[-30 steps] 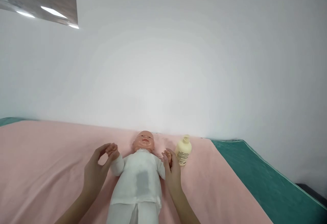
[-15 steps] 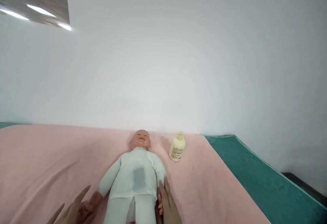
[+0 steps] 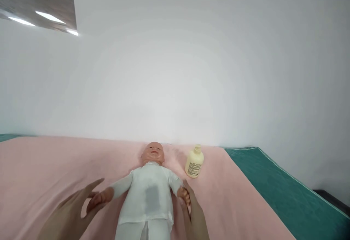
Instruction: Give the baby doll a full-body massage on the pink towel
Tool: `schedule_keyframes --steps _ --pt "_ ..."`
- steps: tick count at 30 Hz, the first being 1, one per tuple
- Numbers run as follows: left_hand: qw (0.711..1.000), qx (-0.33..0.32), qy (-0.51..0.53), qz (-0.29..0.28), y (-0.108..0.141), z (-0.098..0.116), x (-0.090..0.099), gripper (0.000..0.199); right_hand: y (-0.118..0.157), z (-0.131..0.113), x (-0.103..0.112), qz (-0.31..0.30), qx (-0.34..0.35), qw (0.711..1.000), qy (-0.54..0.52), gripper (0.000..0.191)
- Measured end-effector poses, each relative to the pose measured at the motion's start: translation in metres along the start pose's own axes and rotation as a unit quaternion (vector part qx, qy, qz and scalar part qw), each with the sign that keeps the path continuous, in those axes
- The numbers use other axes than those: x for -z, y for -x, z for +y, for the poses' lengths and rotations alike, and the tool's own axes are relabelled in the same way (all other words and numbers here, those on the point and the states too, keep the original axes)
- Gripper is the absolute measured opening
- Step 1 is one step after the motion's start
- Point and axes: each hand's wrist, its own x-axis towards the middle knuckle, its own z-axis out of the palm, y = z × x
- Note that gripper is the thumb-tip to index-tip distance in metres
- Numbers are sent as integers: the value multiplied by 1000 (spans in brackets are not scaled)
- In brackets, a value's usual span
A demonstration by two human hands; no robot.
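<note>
A baby doll [image 3: 144,200] in white clothes with a grey patch on its front lies face up, its head toward the wall. My left hand [image 3: 72,211] is around the doll's hand on the left, thumb and fingers apart on either side of it. On the right, my right hand [image 3: 194,212] has its thumb and fingers at the doll's other hand, which shows between them. The doll's arms are spread out from its body. A pale yellow bottle [image 3: 194,162] stands beyond my right hand, beside the doll's head.
A pink cloth [image 3: 232,203] lies under the doll and the bottle, over a green surface [image 3: 284,189] that shows at the right. A white wall [image 3: 175,68] rises behind. A dark object [image 3: 332,200] is at the right edge.
Both doll hands have moved up and the right-side one outward, with my hands at them. My left hand has come further into view. The view has shifted slightly.
</note>
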Motion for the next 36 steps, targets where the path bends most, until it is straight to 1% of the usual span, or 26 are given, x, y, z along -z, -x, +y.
schedule_keyframes --steps 1,3,4,7,9,11,14,17,19,21,24,28,32,36 --pt "1000 5 11 -19 -12 6 3 51 -8 -3 0 0 -2 1000 -9 41" --pt "999 34 34 -11 -35 20 2 49 -29 -7 -3 -8 -2 999 -33 44" --pt "998 37 49 -10 -46 26 -2 47 -41 -8 -7 -15 -1 999 -49 46" --pt "991 22 130 1 -75 38 -25 44 -82 0 -22 -33 13 996 -77 52" --pt "982 17 190 2 -92 42 -45 47 -106 11 -32 -34 12 995 -89 56" --pt "977 26 212 -11 -107 42 -64 52 -126 23 -40 -34 -5 994 -103 59" --pt "978 36 200 -42 -123 37 -89 53 -149 42 -50 -40 -30 993 -105 54" --pt "980 37 184 -71 -132 31 -109 48 -164 64 -59 -60 -58 993 -89 52" --pt "980 37 169 -95 -134 27 -118 44 -172 78 -66 -74 -79 991 -77 55" --pt "980 36 153 -119 -134 24 -124 40 -176 89 -70 -83 -90 990 -66 56" --pt "979 31 137 -144 -132 27 -123 38 -174 91 -69 -88 -87 991 -53 54" --pt "982 34 122 -143 -126 42 -110 43 -160 69 -66 -87 -55 993 -61 52" --pt "986 24 117 -112 -113 61 -92 44 -143 46 -63 -61 -12 996 -72 48" --pt "989 -7 144 -36 -91 72 -72 42 -124 29 -52 -25 57 994 -88 44"
